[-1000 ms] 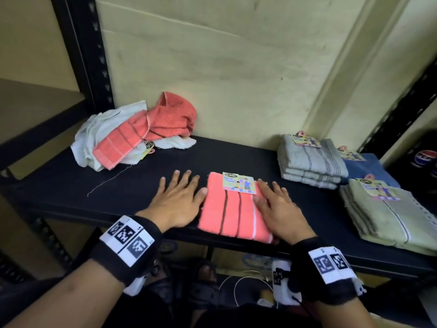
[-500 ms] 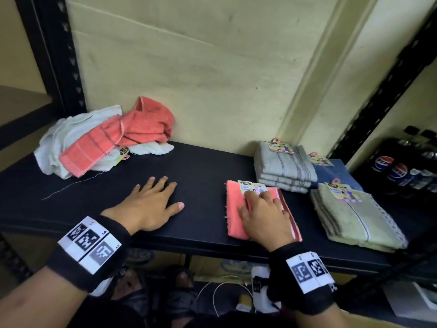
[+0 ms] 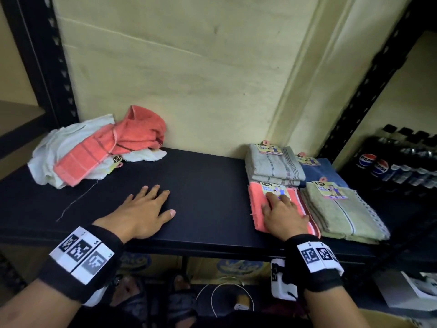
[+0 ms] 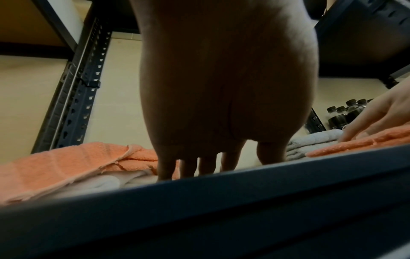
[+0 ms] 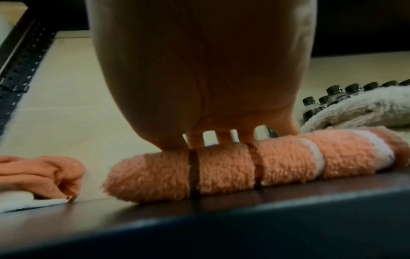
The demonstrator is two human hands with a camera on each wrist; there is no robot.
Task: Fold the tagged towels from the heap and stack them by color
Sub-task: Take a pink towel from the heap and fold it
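Note:
A folded coral towel (image 3: 256,209) with a paper tag (image 3: 272,187) lies on the black shelf (image 3: 208,185), tucked between the grey stack and the green stack. My right hand (image 3: 281,211) lies flat on it, fingers straight, pressing down; the right wrist view shows the towel's folded edge (image 5: 221,168) under the palm. My left hand (image 3: 144,209) rests flat and open on the bare shelf, holding nothing. At the back left is the heap: a loose coral towel (image 3: 113,145) over crumpled white towels (image 3: 52,152).
Folded stacks stand at the right: grey (image 3: 274,164), blue (image 3: 324,169) and green (image 3: 343,214), each tagged. Soda bottles (image 3: 397,159) stand beyond the right upright. A black rack post (image 3: 42,55) rises at the left. A loose thread (image 3: 75,200) lies near the heap.
My right hand has slid the folded coral towel to the right, from the shelf's middle to beside the green stack. My left hand came off the towel and stays flat on the shelf.

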